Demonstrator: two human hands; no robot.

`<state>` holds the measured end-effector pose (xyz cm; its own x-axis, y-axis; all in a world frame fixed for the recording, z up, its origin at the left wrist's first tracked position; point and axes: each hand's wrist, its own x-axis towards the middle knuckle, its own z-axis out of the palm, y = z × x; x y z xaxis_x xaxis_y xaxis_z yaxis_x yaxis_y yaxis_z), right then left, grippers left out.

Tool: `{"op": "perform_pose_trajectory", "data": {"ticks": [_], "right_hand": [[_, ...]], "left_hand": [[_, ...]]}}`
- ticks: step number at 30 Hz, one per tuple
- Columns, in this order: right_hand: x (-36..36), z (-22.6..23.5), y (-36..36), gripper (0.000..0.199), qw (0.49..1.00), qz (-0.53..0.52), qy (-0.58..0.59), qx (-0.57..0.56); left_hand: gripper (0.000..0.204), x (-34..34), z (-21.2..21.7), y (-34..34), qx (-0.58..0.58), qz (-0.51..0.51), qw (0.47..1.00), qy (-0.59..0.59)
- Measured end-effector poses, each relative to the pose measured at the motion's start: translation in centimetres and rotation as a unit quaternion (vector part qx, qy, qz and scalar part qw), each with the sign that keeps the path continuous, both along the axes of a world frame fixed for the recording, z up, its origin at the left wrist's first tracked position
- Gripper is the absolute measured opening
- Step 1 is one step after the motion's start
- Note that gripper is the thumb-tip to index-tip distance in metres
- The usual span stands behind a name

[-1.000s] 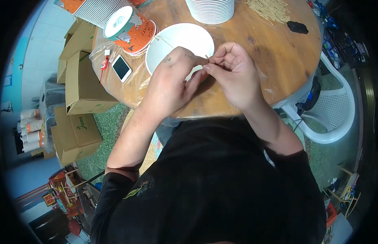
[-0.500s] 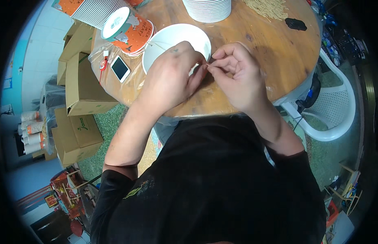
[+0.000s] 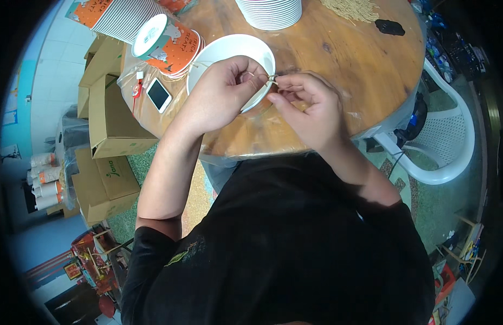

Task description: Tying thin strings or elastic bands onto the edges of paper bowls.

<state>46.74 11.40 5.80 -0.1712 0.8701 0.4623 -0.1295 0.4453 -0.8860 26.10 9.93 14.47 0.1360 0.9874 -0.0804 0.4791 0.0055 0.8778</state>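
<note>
A white paper bucket (image 3: 211,50) stands on the table in front of me, partly covered by my left hand. My left hand (image 3: 224,92) pinches a thin beige string (image 3: 272,82) at the bucket's right rim, thumb against forefinger. A small knot or loop shows there. Another piece of string (image 3: 195,64) appears at the bucket's left side. My right hand (image 3: 314,105) is just right of the rim, thumb and forefinger apart, with its forefinger tip at the string. Whether the curled lower fingers touch any string is hidden.
Stacked white cups (image 3: 270,13), a string bundle (image 3: 351,8) and a black flat item (image 3: 390,27) lie farther back. Orange printed buckets (image 3: 173,46) and a phone (image 3: 159,96) are left. Cardboard boxes (image 3: 113,119) stand left of the table; a white chair (image 3: 446,135) stands right.
Both hands have shifted slightly. My right thumb has moved away from its forefinger, opening the earlier pinch. The string knot at the rim now shows between my hands.
</note>
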Motion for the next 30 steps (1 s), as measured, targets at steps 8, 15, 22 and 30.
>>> {"op": "perform_pose_trajectory", "data": {"ticks": [8,15,22,30], "right_hand": [[0.1,-0.1,0.5,0.018,0.997,-0.024,-0.07,0.01],[1.5,-1.0,-1.0,0.004,0.998,0.063,0.002,0.006],[0.8,-1.7,-1.4,0.01,0.97,0.183,0.155,0.035],[0.1,0.4,-0.5,0.015,0.975,0.157,0.121,-0.104]], "left_hand": [[0.015,0.5,0.6,0.0,0.001,-0.016,0.997,0.069],[0.018,0.7,0.3,-0.4,0.081,0.043,0.989,0.113],[0.025,2.1,0.6,-0.8,0.16,0.024,0.965,0.207],[0.023,1.3,-0.6,-1.1,0.224,0.055,0.966,0.118]]}}
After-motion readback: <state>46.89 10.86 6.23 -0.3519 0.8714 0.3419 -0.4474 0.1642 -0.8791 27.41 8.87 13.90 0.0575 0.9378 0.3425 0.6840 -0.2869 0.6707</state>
